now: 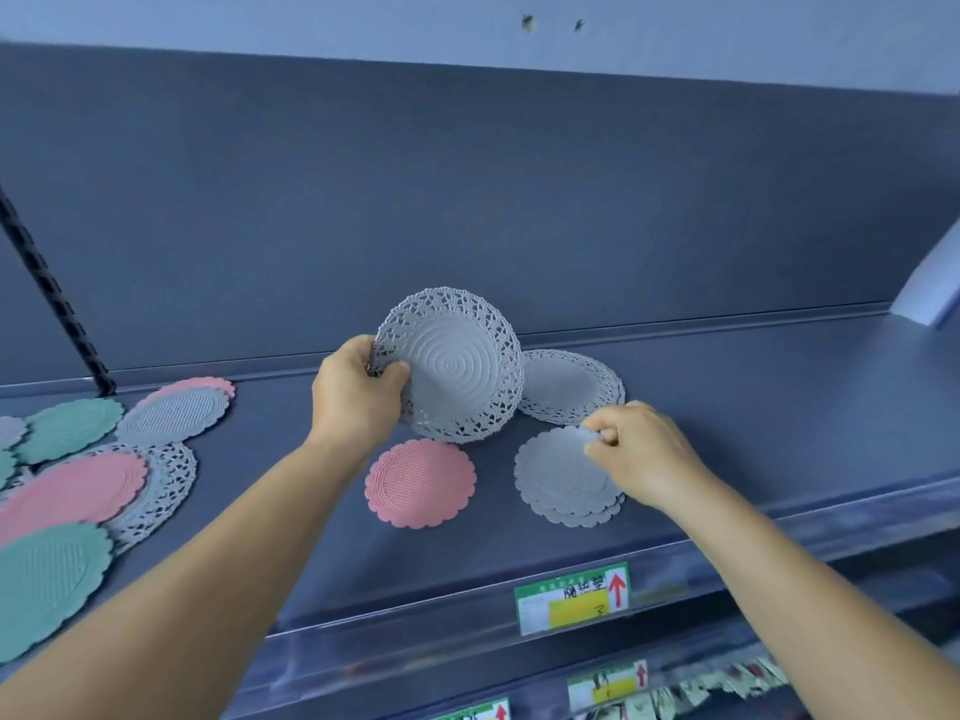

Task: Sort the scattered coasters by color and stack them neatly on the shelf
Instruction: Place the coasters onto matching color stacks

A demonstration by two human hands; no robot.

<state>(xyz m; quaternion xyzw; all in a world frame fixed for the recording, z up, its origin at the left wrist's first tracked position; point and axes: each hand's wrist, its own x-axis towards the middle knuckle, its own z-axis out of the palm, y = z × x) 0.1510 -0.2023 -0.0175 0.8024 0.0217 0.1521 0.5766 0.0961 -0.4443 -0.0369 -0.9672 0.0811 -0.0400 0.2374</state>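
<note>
Dark grey shelf (727,407) bearing pink scalloped coaster (420,483), grey scalloped stack (563,480), lace-edged grey stack (571,387), mixed coasters (78,475) at left.

Left hand (358,394) gripping, right hand (641,449) pinching

We see bare shelf (753,407) to the right of the grey scalloped stack (563,478), open up to the back wall. Between the pink coaster (420,483) and the left-hand pile (78,475) runs a clear strip. The middle is crowded: the lace stack (571,384) lies behind, and an upright lace coaster (454,366) blocks the centre.
</note>
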